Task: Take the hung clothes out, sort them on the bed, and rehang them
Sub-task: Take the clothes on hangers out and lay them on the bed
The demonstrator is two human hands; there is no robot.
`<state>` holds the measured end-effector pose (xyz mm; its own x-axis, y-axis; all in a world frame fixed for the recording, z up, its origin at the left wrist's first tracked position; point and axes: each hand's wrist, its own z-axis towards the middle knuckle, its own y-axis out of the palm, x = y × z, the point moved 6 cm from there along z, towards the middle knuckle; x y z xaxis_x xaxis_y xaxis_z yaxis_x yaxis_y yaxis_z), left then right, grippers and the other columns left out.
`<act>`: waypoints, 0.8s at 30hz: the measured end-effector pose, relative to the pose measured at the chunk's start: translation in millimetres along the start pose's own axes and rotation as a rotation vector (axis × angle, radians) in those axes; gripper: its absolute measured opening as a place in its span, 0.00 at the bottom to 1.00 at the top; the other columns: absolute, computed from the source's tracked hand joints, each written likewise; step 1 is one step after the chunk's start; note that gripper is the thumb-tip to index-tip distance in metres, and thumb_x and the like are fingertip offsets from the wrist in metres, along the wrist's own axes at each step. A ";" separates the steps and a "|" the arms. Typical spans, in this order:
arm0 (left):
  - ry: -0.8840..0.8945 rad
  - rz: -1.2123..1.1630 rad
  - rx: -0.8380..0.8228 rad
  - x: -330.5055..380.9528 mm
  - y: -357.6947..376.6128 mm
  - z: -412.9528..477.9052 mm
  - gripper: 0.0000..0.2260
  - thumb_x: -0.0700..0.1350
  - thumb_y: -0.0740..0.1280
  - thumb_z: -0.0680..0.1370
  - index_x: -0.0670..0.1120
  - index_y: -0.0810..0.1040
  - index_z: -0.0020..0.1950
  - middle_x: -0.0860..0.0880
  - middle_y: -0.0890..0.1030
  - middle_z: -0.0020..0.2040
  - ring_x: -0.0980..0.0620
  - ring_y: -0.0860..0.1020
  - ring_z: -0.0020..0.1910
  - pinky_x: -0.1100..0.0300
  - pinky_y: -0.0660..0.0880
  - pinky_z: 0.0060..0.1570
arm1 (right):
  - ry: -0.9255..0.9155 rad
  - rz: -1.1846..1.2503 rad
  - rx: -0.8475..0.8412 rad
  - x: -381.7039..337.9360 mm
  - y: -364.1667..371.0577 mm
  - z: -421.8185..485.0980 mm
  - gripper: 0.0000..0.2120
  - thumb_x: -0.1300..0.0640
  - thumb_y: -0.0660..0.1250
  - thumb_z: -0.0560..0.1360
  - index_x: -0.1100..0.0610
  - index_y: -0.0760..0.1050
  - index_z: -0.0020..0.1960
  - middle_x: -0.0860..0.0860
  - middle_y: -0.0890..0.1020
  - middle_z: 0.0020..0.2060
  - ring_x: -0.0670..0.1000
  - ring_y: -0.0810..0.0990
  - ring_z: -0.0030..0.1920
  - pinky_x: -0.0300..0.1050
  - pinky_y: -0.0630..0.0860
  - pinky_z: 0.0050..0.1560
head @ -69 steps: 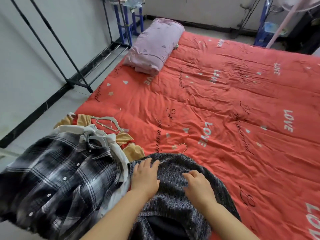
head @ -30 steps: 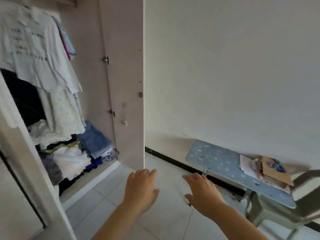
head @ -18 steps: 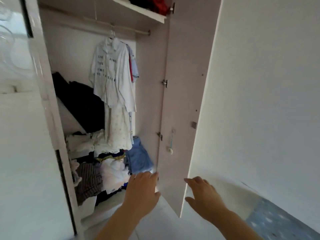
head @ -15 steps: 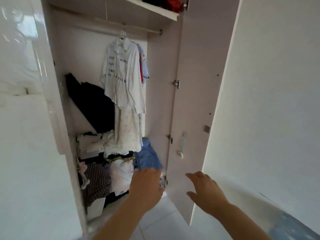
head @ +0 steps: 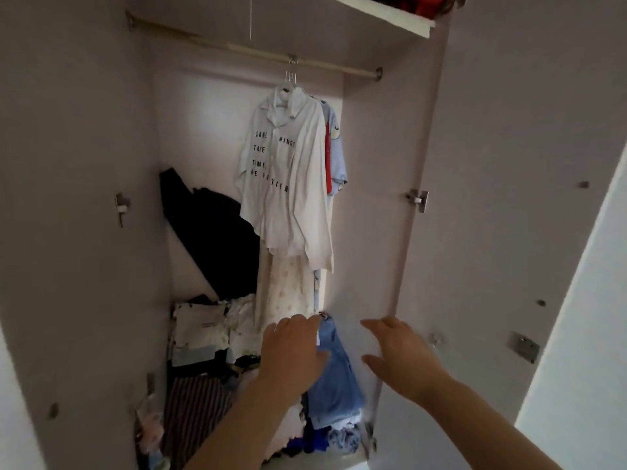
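Both hands, left hand (head: 293, 351) and right hand (head: 400, 356), hovered spread and empty below the white lettered shirt (head: 285, 184) hanging from the wardrobe rail (head: 237, 50)

A white shirt (head: 288, 184) with black lettering hangs upper centre of the frame, on pale hangers (head: 291, 78) hooked over the wardrobe rod (head: 237, 50). Bunched just behind it on its right hang a red garment (head: 328, 157) and a light blue top (head: 337, 157). A pale patterned garment (head: 288, 290) drops below the shirt's hem.
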<state>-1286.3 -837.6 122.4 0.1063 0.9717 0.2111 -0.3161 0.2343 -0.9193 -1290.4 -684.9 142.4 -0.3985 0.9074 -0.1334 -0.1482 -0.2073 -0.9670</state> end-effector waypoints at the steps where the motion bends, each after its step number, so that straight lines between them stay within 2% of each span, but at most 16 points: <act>1: -0.008 -0.005 0.013 -4.8 -1.3 16.4 0.24 0.55 0.60 0.79 0.51 0.60 0.73 0.51 0.70 0.66 0.51 0.68 0.65 0.57 0.61 0.65 | -0.015 0.008 0.002 0.9 0.2 19.5 0.26 0.53 0.61 0.78 0.47 0.58 0.74 0.49 0.69 0.66 0.50 0.70 0.63 0.41 0.68 0.63; 7: -0.056 0.021 0.090 -46.5 2.7 115.4 0.25 0.57 0.59 0.79 0.52 0.59 0.73 0.51 0.69 0.68 0.51 0.67 0.65 0.57 0.61 0.65 | -0.148 -0.009 0.023 7.6 9.7 146.5 0.27 0.50 0.61 0.78 0.49 0.56 0.75 0.50 0.69 0.66 0.49 0.70 0.63 0.41 0.68 0.62; 11: -0.095 0.084 0.192 -76.0 -2.5 188.3 0.24 0.57 0.59 0.78 0.53 0.62 0.72 0.52 0.72 0.63 0.52 0.71 0.60 0.56 0.66 0.62 | -0.274 -0.025 0.078 10.6 1.4 234.6 0.28 0.49 0.61 0.78 0.50 0.56 0.75 0.50 0.68 0.67 0.50 0.69 0.64 0.40 0.67 0.62; 15: -0.135 0.088 0.329 -93.5 -30.1 257.5 0.23 0.54 0.60 0.78 0.51 0.63 0.72 0.52 0.74 0.60 0.52 0.72 0.58 0.58 0.67 0.59 | -0.386 -0.058 0.188 5.3 -31.2 316.7 0.27 0.49 0.61 0.78 0.50 0.58 0.74 0.50 0.68 0.67 0.51 0.70 0.63 0.42 0.67 0.62; 19: -0.155 0.102 0.463 -108.2 -63.1 313.8 0.24 0.50 0.58 0.79 0.52 0.58 0.75 0.51 0.72 0.63 0.52 0.70 0.61 0.60 0.63 0.62 | -0.502 -0.056 0.344 -13.4 -77.8 384.1 0.26 0.50 0.61 0.78 0.50 0.59 0.74 0.49 0.69 0.66 0.50 0.69 0.63 0.42 0.68 0.62; 24: -0.164 0.093 0.548 -134.0 -100.0 372.8 0.25 0.51 0.59 0.80 0.52 0.56 0.75 0.51 0.69 0.67 0.51 0.68 0.64 0.58 0.62 0.65 | -0.568 -0.089 0.531 -42.5 -129.2 452.1 0.24 0.52 0.62 0.77 0.53 0.63 0.72 0.52 0.69 0.66 0.52 0.67 0.64 0.43 0.66 0.61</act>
<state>-1620.4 -979.7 309.9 -0.0792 0.9708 0.2263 -0.7639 0.0868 -0.6395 -1663.5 -862.0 371.1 -0.7459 0.6322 0.2097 -0.5573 -0.4200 -0.7162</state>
